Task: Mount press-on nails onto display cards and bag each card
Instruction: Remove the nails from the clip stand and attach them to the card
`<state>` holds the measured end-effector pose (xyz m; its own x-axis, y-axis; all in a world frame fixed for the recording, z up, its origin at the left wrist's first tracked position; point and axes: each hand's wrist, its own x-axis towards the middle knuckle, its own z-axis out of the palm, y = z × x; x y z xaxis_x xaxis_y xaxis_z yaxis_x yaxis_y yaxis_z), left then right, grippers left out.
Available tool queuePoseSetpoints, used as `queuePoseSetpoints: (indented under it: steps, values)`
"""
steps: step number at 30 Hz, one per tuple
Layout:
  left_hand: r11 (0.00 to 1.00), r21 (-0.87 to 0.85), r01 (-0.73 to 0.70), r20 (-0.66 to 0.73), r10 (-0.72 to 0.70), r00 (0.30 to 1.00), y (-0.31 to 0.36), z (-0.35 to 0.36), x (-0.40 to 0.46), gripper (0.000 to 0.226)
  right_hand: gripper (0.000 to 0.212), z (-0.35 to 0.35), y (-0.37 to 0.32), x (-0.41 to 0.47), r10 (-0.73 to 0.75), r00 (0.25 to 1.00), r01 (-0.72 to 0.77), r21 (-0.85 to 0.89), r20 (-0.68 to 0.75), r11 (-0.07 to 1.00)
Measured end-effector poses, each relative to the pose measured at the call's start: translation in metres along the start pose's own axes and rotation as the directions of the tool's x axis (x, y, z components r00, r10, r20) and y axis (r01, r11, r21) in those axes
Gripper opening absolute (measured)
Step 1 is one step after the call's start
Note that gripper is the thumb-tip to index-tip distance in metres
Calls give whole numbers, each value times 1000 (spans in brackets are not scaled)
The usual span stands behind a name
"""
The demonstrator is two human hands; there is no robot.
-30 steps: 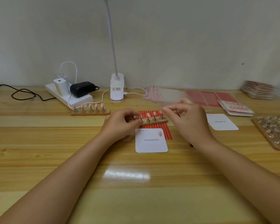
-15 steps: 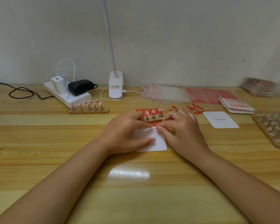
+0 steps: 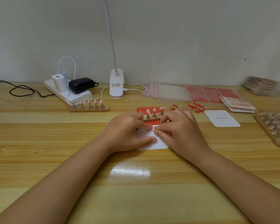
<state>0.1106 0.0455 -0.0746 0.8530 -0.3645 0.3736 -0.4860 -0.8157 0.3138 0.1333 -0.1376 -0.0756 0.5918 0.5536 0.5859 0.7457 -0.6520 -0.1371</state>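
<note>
Hands pressing a nail onto a card

Left hand is steadying the white card, thumb flat; right hand fingertips are pinching at its top edge; the nail itself is hidden

Card at frame centre on table, left hand and right hand resting on it. Small nail stand just behind card, on striped sheet. Second stand left of centre; power strip behind it. Lamp base upper centre. Bags right of lamp. Spare card right; tray of holders far right edge.
</note>
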Motion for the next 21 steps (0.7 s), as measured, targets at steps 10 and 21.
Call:
queuePoseSetpoints:
  steps: [10, 21]
  values:
    - [996, 79, -38, -9, 39, 999, 2, -1, 1, 36, 15, -1, -3, -2, -35, 998, 38, -60, 54, 997]
    - [995, -80, 57, -387, -83, 918, 6, -5, 8, 22, 8, 8, 5, -1, 215, 973, -227, 166, 91, 960]
